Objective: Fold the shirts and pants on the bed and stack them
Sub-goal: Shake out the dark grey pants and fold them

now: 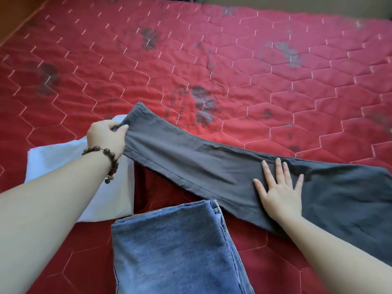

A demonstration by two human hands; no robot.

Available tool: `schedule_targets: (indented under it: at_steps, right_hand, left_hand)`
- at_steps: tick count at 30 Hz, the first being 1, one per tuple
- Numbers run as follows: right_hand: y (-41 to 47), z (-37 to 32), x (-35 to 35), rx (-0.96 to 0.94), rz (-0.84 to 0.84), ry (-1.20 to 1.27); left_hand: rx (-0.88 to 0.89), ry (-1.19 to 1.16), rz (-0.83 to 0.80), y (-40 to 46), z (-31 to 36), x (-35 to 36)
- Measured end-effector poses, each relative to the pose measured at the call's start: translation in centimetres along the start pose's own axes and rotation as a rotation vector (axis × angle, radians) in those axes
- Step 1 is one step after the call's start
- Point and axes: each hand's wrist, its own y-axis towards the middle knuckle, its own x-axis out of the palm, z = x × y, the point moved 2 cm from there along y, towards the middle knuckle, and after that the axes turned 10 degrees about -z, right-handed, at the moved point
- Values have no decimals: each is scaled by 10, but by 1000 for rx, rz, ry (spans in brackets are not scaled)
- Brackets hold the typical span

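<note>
Grey pants (pixel 212 164) stretch across the near part of the bed (pixel 233 60), running from the upper left down to the right edge of the view, where the wider waist end spreads out. Their legs lie doubled one upon the other, with a stitched seam along the near edge. At the leg end, the left hand (pixel 106 136) is closed around the cuff, pinching the fabric between thumb and fingers and lifting it a little off the bed. A string of brown wooden beads (pixel 106 158) circles that wrist. The right hand (pixel 280 192) lies flat on the pants about midway along, palm down with all fingers spread wide, pressing the cloth against the bed and gripping nothing.

Beneath the left forearm sits a folded white shirt (pixel 63 162), partly covered by the arm and by the lifted cuff. Just beside it, toward the viewer, lie folded blue jeans (pixel 169 247), their far corner close to the near edge of the grey pants; whether the two touch cannot be told.

A red quilted cover with pale hexagon stitching and faded dark flower prints lies over the bed.
</note>
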Motion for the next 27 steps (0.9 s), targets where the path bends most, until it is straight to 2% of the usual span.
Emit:
schedule_targets:
  at_steps: [2, 5, 7, 11, 15, 20, 23, 27]
  right_hand:
    - [0, 7, -2, 75, -22, 16]
    - [3, -29, -5, 28, -33, 40]
    - [4, -72, -5, -66, -48, 48]
    - [4, -146, -10, -406, -133, 59]
    - [-4, -150, -45, -524, -276, 450]
    - [-46, -179, -125, -685, -206, 695]
    - [-68, -200, -175, -634, -40, 899]
    - [-83, -176, -223, -321, 171, 1146]
  left_hand:
    - [13, 26, -5, 3, 2, -1]
    - [-13, 107, -2, 7, -1, -1]
    - [-21, 158, 1, 8, -4, 0]
    - [8, 178, 0, 5, -8, -2]
    - [47, 3, -34, 1, 12, -12]
    - [163, -164, -126, -15, 91, -32]
    - [248, -211, -205, -35, 150, -36]
    - [302, -351, -351, -75, 212, -34]
